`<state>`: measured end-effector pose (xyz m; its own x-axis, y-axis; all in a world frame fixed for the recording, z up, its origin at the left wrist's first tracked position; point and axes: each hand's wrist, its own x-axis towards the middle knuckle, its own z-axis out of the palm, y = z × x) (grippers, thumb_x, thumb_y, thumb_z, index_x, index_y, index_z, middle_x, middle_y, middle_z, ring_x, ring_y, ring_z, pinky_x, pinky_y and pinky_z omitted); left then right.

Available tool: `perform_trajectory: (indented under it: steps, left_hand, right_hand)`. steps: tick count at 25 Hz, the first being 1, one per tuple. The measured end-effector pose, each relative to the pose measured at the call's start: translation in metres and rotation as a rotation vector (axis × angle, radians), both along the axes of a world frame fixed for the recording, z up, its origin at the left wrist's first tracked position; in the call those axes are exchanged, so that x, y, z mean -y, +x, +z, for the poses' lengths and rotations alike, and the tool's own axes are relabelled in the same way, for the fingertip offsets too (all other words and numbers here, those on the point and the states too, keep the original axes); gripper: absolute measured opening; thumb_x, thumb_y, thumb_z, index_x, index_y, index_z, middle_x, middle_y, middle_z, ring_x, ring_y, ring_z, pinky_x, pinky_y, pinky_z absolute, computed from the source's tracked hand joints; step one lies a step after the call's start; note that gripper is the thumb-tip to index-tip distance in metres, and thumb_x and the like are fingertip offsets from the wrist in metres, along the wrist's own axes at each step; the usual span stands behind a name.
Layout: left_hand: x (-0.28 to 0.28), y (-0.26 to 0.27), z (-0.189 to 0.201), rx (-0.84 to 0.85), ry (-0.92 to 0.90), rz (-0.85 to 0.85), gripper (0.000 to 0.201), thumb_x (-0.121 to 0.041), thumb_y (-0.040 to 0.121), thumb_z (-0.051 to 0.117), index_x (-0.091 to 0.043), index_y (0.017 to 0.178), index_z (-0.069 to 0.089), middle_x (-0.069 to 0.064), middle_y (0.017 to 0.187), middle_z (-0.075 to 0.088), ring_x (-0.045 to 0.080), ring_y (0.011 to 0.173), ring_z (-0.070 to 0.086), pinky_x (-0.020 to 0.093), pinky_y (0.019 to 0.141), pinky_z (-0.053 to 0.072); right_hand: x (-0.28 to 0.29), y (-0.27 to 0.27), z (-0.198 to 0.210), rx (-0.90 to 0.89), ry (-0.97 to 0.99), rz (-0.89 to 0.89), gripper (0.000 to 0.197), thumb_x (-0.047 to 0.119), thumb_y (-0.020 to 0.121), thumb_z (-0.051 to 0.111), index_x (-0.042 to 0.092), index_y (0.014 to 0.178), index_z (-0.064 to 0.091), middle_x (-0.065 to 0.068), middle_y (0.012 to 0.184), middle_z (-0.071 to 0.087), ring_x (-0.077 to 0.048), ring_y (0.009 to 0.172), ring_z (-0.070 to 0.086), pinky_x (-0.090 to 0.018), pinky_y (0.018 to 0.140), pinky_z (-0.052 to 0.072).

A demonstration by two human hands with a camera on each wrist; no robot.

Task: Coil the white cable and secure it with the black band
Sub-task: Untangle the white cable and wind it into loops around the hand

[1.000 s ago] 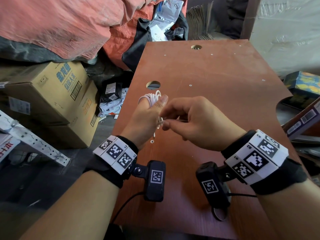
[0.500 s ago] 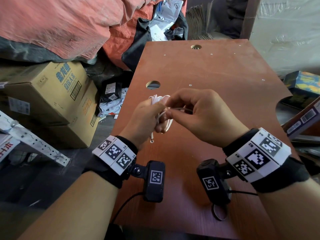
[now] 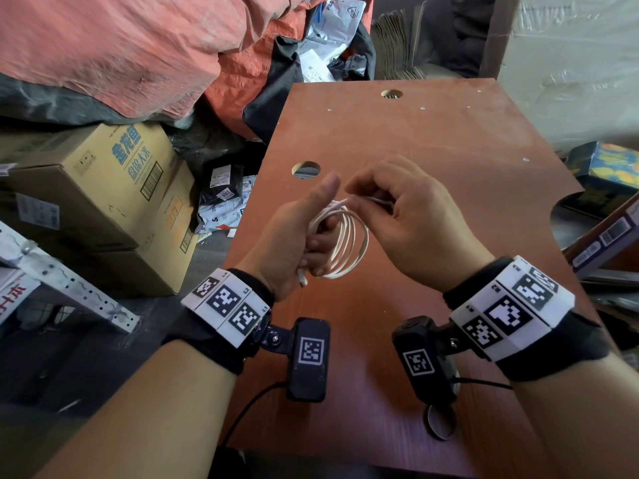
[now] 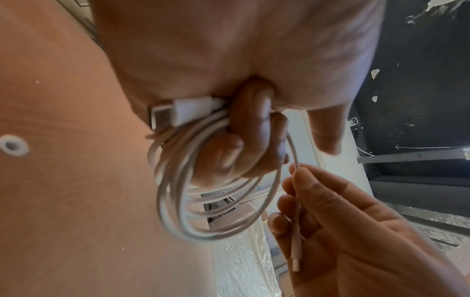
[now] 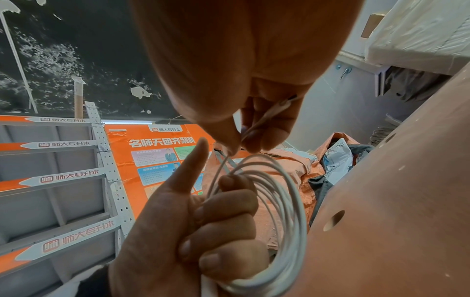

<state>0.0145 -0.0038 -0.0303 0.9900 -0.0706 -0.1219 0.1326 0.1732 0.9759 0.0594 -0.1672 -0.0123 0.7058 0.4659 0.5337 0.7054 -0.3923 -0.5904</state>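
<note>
I'm finishing the coiling: my left hand (image 3: 294, 236) grips the white cable (image 3: 349, 240) loops above the wooden board (image 3: 449, 140), my right hand (image 3: 411, 223) pinches the free end beside them, which I judge needs tucking in before banding.

The head view looks down and forward over the bench (image 3: 432, 160) toward 12 o'clock. Each wrist view looks up, very near its own fingers; all three share the white cable (image 3: 345, 243) coil.

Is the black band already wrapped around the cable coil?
No: the white cable coil is bare in the left hand, and the right hand pinches only its loose end.
</note>
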Motion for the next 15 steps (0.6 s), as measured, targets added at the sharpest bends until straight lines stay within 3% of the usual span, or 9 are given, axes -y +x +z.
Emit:
perform_trajectory:
  steps: [5, 7, 12, 15]
  left_hand:
    - [0.0011, -0.0024, 0.0003, 0.071, 0.031, 0.029, 0.022, -0.009, 0.079, 0.061, -0.014, 0.065, 0.044, -0.001, 0.049, 0.026, 0.011, 0.035, 0.018, 0.031, 0.043, 0.016]
    - [0.0011, -0.0029, 0.0007, 0.061, 0.041, 0.043, 0.022, -0.004, 0.078, 0.059, -0.013, 0.065, 0.043, -0.003, 0.047, 0.028, 0.010, 0.035, 0.019, 0.030, 0.042, 0.016]
    - [0.0043, -0.0034, 0.0038, -0.007, 0.066, 0.055, 0.032, -0.002, 0.091, 0.052, -0.015, 0.067, 0.035, -0.004, 0.047, 0.022, 0.010, 0.036, 0.013, 0.028, 0.043, 0.011]
    - [0.0043, -0.0035, 0.0034, -0.004, 0.032, 0.042, 0.030, -0.007, 0.085, 0.055, -0.016, 0.065, 0.035, -0.003, 0.046, 0.021, 0.009, 0.037, 0.012, 0.028, 0.044, 0.010]
  right_hand:
    - [0.0010, 0.0026, -0.0017, -0.022, 0.022, -0.011, 0.006, 0.014, 0.090, 0.066, 0.017, 0.095, 0.067, 0.005, 0.091, 0.057, -0.005, 0.079, 0.053, -0.011, 0.072, 0.041]
    - [0.0008, 0.0030, -0.0022, -0.021, 0.018, -0.012, 0.007, 0.014, 0.090, 0.066, 0.016, 0.096, 0.067, 0.005, 0.092, 0.057, -0.005, 0.080, 0.053, -0.011, 0.073, 0.042]
    - [0.0017, 0.0044, -0.0034, -0.014, 0.020, -0.011, 0.008, 0.014, 0.091, 0.064, 0.015, 0.097, 0.068, 0.002, 0.094, 0.059, -0.008, 0.083, 0.055, -0.012, 0.074, 0.043]
    - [0.0007, 0.0056, -0.0053, -0.021, 0.027, -0.006, 0.012, 0.010, 0.091, 0.061, 0.015, 0.100, 0.068, 0.001, 0.097, 0.060, -0.009, 0.086, 0.057, -0.013, 0.076, 0.044]
